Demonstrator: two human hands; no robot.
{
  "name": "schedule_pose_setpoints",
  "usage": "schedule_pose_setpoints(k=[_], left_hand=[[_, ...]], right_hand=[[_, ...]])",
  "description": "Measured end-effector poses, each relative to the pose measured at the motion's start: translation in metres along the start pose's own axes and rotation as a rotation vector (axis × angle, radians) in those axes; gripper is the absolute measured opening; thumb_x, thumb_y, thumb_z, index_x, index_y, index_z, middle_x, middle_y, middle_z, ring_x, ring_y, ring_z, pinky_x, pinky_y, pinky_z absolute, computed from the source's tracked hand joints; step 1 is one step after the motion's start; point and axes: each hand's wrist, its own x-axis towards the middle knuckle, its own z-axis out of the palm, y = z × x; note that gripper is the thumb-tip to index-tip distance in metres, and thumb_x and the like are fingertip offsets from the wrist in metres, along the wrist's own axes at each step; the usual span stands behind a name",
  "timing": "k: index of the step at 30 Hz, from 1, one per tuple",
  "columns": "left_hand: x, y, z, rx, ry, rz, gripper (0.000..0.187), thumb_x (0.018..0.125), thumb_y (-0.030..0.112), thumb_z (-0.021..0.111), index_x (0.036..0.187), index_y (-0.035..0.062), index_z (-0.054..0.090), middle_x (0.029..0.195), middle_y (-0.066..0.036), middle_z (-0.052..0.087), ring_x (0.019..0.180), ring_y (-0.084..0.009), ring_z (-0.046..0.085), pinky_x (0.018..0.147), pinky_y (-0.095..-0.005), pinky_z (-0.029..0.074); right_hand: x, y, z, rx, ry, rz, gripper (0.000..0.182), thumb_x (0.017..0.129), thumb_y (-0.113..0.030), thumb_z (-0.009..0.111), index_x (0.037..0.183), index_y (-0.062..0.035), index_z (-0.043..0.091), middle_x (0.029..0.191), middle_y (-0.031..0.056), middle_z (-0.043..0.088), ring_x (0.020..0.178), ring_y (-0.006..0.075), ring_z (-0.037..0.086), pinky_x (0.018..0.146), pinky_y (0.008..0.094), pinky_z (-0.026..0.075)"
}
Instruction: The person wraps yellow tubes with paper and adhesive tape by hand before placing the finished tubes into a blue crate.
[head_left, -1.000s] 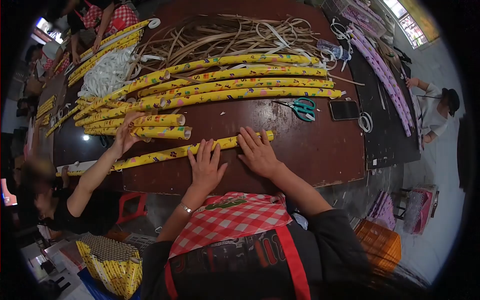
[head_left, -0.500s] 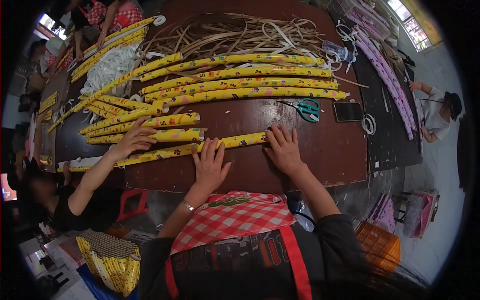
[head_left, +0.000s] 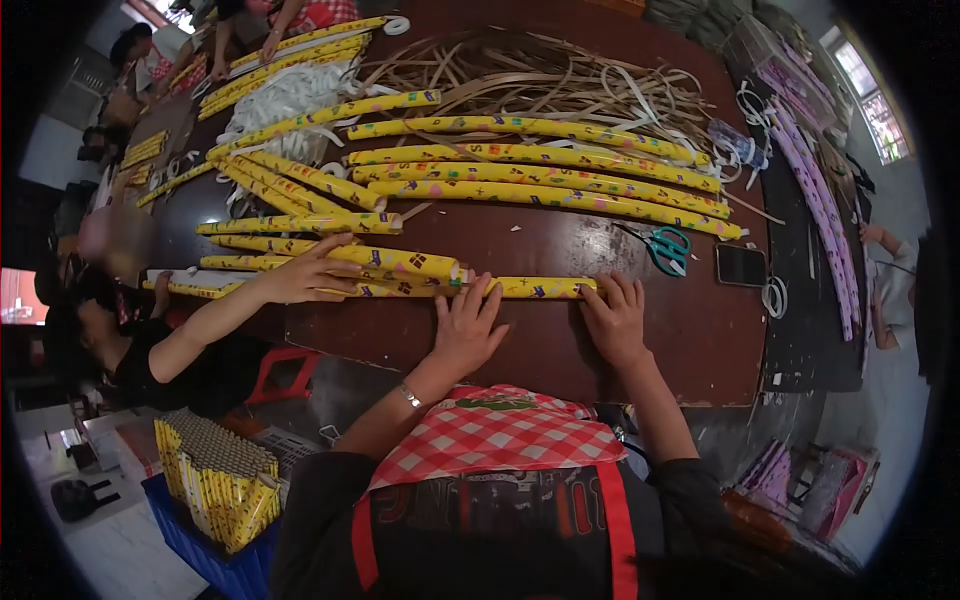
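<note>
My left hand (head_left: 468, 322) lies with fingers spread on a long thin yellow patterned roll (head_left: 540, 288) near the table's front edge. At the roll's right end, my right hand (head_left: 615, 318) rests with outstretched fingers over the tip. The roll runs left, partly hidden behind another person's hand (head_left: 318, 272), which reaches over several yellow rolls. One thicker yellow roll (head_left: 415, 262) ends just left of my left hand. Both my hands are open and press on the roll from above.
Behind lie several long yellow rolls (head_left: 560, 198), a heap of tan strips (head_left: 560, 75) and white strips (head_left: 285, 105). Teal-handled scissors (head_left: 668, 250) and a phone (head_left: 741, 265) sit to the right. Purple rolls (head_left: 815, 220) lie on a dark table; a blue crate (head_left: 210, 545) stands at lower left.
The whole view has shifted and turned slightly. My hands stay on the roll, which now appears nearly level. The other person's hand remains over the neighbouring rolls.
</note>
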Motion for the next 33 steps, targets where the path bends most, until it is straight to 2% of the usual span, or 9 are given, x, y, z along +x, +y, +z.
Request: schedule_pose_setpoints(k=[15, 20, 21, 23, 25, 29, 31, 32, 33], left_hand=[[0.002, -0.004, -0.006, -0.082, -0.037, 0.004, 0.063, 0.078, 0.030, 0.069, 0.131, 0.0056, 0.046, 0.140, -0.014, 0.035, 0.133, -0.0329, 0.032, 0.097, -0.0651, 0.029], [0.002, -0.006, -0.015, -0.082, -0.057, 0.012, 0.062, 0.078, 0.029, 0.069, 0.131, 0.0068, 0.046, 0.142, -0.013, 0.035, 0.131, -0.0313, 0.034, 0.099, -0.0613, 0.028], [0.001, -0.006, -0.017, -0.100, -0.072, 0.027, 0.061, 0.078, 0.029, 0.068, 0.131, 0.0071, 0.046, 0.142, -0.012, 0.035, 0.130, -0.0308, 0.036, 0.100, -0.0600, 0.028], [-0.001, -0.009, -0.016, -0.110, -0.112, 0.021, 0.058, 0.083, 0.029, 0.065, 0.133, 0.0080, 0.045, 0.146, -0.012, 0.031, 0.134, -0.0331, 0.031, 0.097, -0.0608, 0.029], [-0.001, -0.008, -0.015, -0.133, -0.083, 0.014, 0.058, 0.080, 0.028, 0.067, 0.131, 0.0064, 0.047, 0.137, -0.012, 0.039, 0.129, -0.0317, 0.037, 0.093, -0.0598, 0.033], [0.012, 0.002, -0.005, -0.159, -0.101, -0.106, 0.059, 0.076, 0.025, 0.070, 0.127, 0.0046, 0.049, 0.124, -0.010, 0.045, 0.122, -0.0291, 0.042, 0.090, -0.0558, 0.036], [0.020, 0.002, 0.000, -0.190, -0.006, -0.020, 0.059, 0.072, 0.022, 0.072, 0.123, 0.0038, 0.051, 0.116, -0.009, 0.046, 0.117, -0.0276, 0.044, 0.086, -0.0482, 0.041], [0.021, 0.002, 0.002, -0.191, 0.000, -0.021, 0.059, 0.072, 0.022, 0.072, 0.123, 0.0038, 0.051, 0.116, -0.009, 0.046, 0.117, -0.0276, 0.044, 0.086, -0.0482, 0.041], [0.020, 0.004, 0.007, -0.204, 0.028, 0.023, 0.057, 0.071, 0.020, 0.071, 0.123, 0.0045, 0.052, 0.115, -0.010, 0.048, 0.113, -0.0270, 0.046, 0.085, -0.0422, 0.043]], right_hand=[[0.000, -0.007, -0.006, 0.020, -0.118, -0.007, 0.033, 0.078, -0.017, 0.069, 0.109, -0.0101, 0.062, 0.124, 0.0141, 0.052, 0.122, 0.0357, 0.043, 0.101, 0.0611, 0.027], [0.031, -0.026, 0.007, 0.154, -0.099, -0.097, 0.041, 0.075, -0.018, 0.071, 0.111, -0.0045, 0.057, 0.120, 0.0142, 0.053, 0.119, 0.0361, 0.044, 0.100, 0.0566, 0.030], [0.040, -0.035, 0.007, 0.168, -0.071, -0.132, 0.042, 0.073, -0.017, 0.071, 0.111, -0.0044, 0.058, 0.115, 0.0140, 0.055, 0.111, 0.0357, 0.048, 0.096, 0.0511, 0.035], [0.046, -0.040, 0.018, 0.230, -0.117, -0.140, 0.042, 0.073, -0.016, 0.072, 0.110, -0.0040, 0.059, 0.111, 0.0137, 0.055, 0.107, 0.0349, 0.049, 0.093, 0.0483, 0.038], [0.051, -0.047, 0.020, 0.262, -0.121, -0.154, 0.040, 0.071, -0.014, 0.072, 0.108, -0.0037, 0.061, 0.100, 0.0122, 0.058, 0.092, 0.0319, 0.052, 0.082, 0.0419, 0.043], [0.049, -0.046, 0.022, 0.310, -0.114, -0.196, 0.036, 0.070, -0.010, 0.072, 0.103, -0.0050, 0.061, 0.093, 0.0115, 0.057, 0.088, 0.0317, 0.052, 0.076, 0.0423, 0.044], [0.048, -0.045, 0.021, 0.295, -0.158, -0.190, 0.038, 0.070, -0.013, 0.074, 0.105, -0.0056, 0.063, 0.092, 0.0096, 0.059, 0.084, 0.0292, 0.055, 0.074, 0.0417, 0.045], [0.048, -0.045, 0.020, 0.292, -0.157, -0.194, 0.038, 0.070, -0.013, 0.074, 0.105, -0.0056, 0.063, 0.092, 0.0096, 0.059, 0.084, 0.0292, 0.055, 0.074, 0.0417, 0.045], [0.047, -0.045, 0.018, 0.293, -0.169, -0.192, 0.038, 0.070, -0.012, 0.074, 0.106, -0.0056, 0.063, 0.092, 0.0095, 0.059, 0.084, 0.0290, 0.055, 0.074, 0.0414, 0.045]])
